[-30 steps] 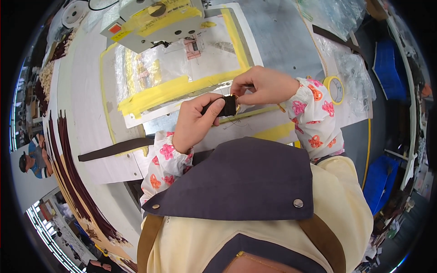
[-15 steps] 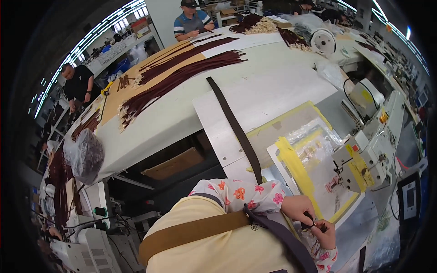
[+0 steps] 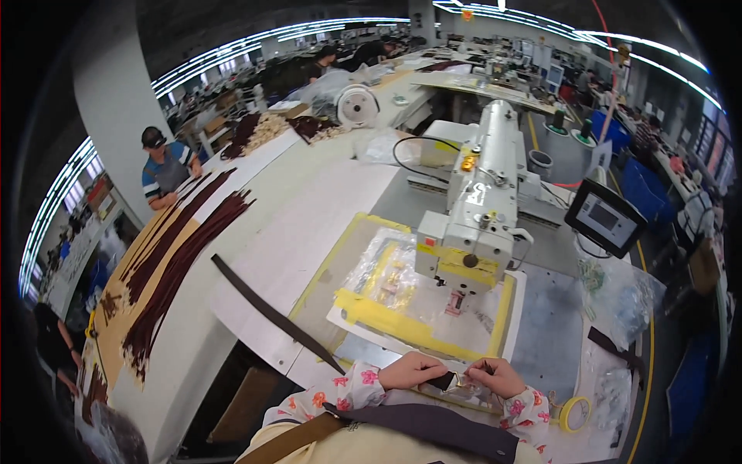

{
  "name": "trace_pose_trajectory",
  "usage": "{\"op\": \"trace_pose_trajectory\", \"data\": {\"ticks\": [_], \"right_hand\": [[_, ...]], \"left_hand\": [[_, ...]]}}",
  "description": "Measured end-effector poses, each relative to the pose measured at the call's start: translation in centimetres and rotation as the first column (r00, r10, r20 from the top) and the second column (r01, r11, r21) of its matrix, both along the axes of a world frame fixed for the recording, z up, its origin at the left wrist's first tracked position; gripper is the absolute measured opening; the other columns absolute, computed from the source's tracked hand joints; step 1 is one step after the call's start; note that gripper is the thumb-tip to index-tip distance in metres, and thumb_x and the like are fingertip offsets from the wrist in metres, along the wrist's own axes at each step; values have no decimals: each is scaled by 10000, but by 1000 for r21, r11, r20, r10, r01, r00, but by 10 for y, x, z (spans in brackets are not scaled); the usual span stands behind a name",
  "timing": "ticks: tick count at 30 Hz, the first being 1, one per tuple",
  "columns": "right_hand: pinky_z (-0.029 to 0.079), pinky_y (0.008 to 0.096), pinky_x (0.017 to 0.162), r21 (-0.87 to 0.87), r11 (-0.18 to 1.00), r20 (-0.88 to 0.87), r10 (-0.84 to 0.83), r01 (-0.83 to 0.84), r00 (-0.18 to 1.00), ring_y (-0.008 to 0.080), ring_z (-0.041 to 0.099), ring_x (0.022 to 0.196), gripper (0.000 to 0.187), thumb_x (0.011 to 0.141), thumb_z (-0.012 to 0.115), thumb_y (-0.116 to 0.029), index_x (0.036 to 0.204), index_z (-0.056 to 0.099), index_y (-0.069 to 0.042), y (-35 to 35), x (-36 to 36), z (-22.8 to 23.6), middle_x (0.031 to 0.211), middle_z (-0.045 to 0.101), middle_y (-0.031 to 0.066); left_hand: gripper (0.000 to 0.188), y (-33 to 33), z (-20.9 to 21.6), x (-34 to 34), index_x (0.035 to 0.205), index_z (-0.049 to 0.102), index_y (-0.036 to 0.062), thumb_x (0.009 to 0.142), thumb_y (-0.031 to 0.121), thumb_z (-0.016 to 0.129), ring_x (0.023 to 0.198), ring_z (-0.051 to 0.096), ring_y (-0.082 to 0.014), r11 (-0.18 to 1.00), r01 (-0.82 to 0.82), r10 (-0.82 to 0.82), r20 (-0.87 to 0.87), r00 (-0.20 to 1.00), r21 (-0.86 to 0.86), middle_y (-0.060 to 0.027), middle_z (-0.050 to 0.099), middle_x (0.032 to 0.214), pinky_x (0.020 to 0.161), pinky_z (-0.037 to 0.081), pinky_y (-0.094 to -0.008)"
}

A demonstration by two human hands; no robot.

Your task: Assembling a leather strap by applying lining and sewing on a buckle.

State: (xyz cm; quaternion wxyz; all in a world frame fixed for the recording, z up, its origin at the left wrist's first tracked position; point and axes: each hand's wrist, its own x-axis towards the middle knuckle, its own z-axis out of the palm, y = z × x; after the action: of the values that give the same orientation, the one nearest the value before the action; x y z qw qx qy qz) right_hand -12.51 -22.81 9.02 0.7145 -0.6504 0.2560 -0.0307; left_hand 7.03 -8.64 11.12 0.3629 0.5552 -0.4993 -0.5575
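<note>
My left hand (image 3: 410, 371) is closed around the end of a dark strap, whose tip (image 3: 442, 380) pokes out past the fingers. Close by on the right, my right hand (image 3: 498, 377) pinches at a small metallic-looking piece (image 3: 462, 380) beside that tip; its exact kind is too small to tell. A long dark strap (image 3: 267, 305) lies across the white sheet and runs down toward my left sleeve. Just beyond my hands is a clear sewing template edged with yellow tape (image 3: 386, 321), under the head of a white sewing machine (image 3: 479, 224).
A control screen (image 3: 607, 219) stands right of the machine. A yellow tape roll (image 3: 575, 414), plastic bags (image 3: 618, 290) and a short dark strap (image 3: 614, 349) lie at the right. Bundles of maroon strips (image 3: 182, 271) and a white fan (image 3: 358, 106) are farther left. A person (image 3: 164, 170) works across the table.
My view has swung to the right and up, bringing the machine and screen toward the middle. Both hands stay close together, now slightly farther apart, with the dark strap tip showing between them.
</note>
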Motion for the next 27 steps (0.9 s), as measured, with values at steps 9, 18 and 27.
{"op": "trace_pose_trajectory", "data": {"ticks": [9, 18, 27], "right_hand": [[435, 250, 557, -517, 669, 113, -565, 534, 818, 142, 555, 582, 189, 767, 598, -128, 886, 570, 16, -16, -24, -55, 657, 591, 81], [417, 375, 776, -855, 280, 259, -499, 437, 827, 292, 512, 909, 305, 690, 617, -98, 977, 547, -25, 4, -29, -59, 980, 545, 154], [354, 314, 923, -390, 843, 369, -225, 370, 902, 217, 485, 1078, 374, 785, 555, -171, 1119, 505, -8, 36, -1, 25, 1109, 542, 111]], "left_hand": [[321, -22, 4, 9, 929, 587, 23, 921, 281, 396, 550, 474, -42, 996, -77, 72, -109, 991, -39, 1, 562, 636, 511, 382, -184], [353, -6, 5, 1, 1173, 435, -19, 935, 229, 354, 696, 534, -114, 996, -41, 19, -261, 965, -81, -73, 576, 826, 657, 448, -241], [396, 3, 28, -8, 1212, 382, -17, 935, 264, 354, 644, 562, -142, 978, 210, -191, -378, 906, 9, -104, 584, 741, 608, 460, -254]]}}
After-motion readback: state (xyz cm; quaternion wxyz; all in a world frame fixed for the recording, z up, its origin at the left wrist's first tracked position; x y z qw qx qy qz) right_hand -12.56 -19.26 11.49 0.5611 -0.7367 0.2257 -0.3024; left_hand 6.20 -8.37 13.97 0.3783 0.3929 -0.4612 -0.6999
